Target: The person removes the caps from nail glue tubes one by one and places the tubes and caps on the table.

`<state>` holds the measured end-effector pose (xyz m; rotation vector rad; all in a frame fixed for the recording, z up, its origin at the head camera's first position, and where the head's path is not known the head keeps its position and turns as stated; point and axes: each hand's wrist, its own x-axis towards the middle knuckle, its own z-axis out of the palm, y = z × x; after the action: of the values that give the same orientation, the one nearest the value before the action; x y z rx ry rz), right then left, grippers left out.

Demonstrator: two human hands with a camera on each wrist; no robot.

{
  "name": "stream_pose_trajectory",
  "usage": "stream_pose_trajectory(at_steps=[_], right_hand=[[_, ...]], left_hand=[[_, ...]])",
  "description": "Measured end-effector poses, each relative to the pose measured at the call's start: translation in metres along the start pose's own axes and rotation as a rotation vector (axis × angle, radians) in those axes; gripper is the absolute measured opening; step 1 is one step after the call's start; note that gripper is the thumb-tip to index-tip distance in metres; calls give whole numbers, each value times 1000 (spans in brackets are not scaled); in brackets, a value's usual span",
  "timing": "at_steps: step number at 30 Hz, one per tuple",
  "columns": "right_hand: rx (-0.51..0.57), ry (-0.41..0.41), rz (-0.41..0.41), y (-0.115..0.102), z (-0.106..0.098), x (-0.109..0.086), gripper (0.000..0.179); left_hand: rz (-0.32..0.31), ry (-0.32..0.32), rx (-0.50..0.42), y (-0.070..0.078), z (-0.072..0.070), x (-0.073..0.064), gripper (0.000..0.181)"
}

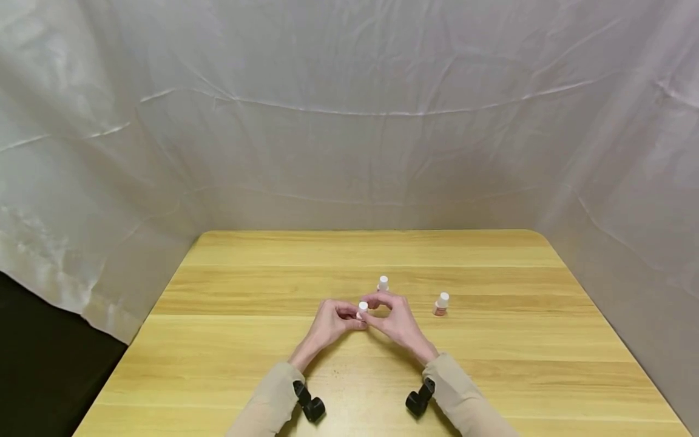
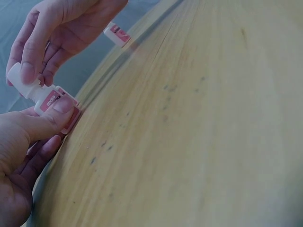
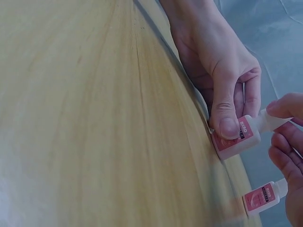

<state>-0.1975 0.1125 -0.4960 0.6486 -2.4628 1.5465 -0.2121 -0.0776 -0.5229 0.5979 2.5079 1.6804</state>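
Near the middle of the table, my left hand point(image 1: 330, 326) grips the body of a small white bottle point(image 3: 246, 139) with a pink label, its thumb across the label. At the top of this bottle, my right hand point(image 1: 398, 318) pinches the white cap point(image 2: 20, 79) between thumb and fingers. Neck ridges show below the cap in the left wrist view. Just behind the right hand stands a second white-capped bottle point(image 1: 383, 283), partly hidden by that hand in the head view. A third matching bottle point(image 1: 441, 304) stands upright to the right.
The wooden table point(image 1: 218, 358) has rounded far corners. Grey sheeting point(image 1: 349, 152) hangs behind it and along both sides. A black wrist camera point(image 1: 309, 402) is strapped at the left sleeve, another camera point(image 1: 420, 398) at the right sleeve.
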Motion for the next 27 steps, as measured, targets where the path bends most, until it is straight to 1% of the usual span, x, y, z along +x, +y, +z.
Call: stream_pose_trajectory(at_steps=[3, 8, 14, 18, 23, 27], right_hand=[[9, -15, 8, -1, -2, 0, 24], [12, -12, 9, -3, -2, 0, 25], [-11, 4, -21, -5, -2, 2, 26], [-6, 9, -32, -8, -2, 2, 27], [30, 13, -24, -12, -3, 3, 29], [103, 28, -17, -14, -3, 3, 29]], left_hand=[[5, 4, -7, 0, 0, 0, 22], [-6, 0, -6, 0, -1, -2, 23], [-5, 7, 3, 1, -2, -3, 24], [-7, 12, 4, 1, -2, -3, 23], [-18, 21, 1, 2, -2, -4, 22], [-27, 21, -10, 2, -2, -5, 22]])
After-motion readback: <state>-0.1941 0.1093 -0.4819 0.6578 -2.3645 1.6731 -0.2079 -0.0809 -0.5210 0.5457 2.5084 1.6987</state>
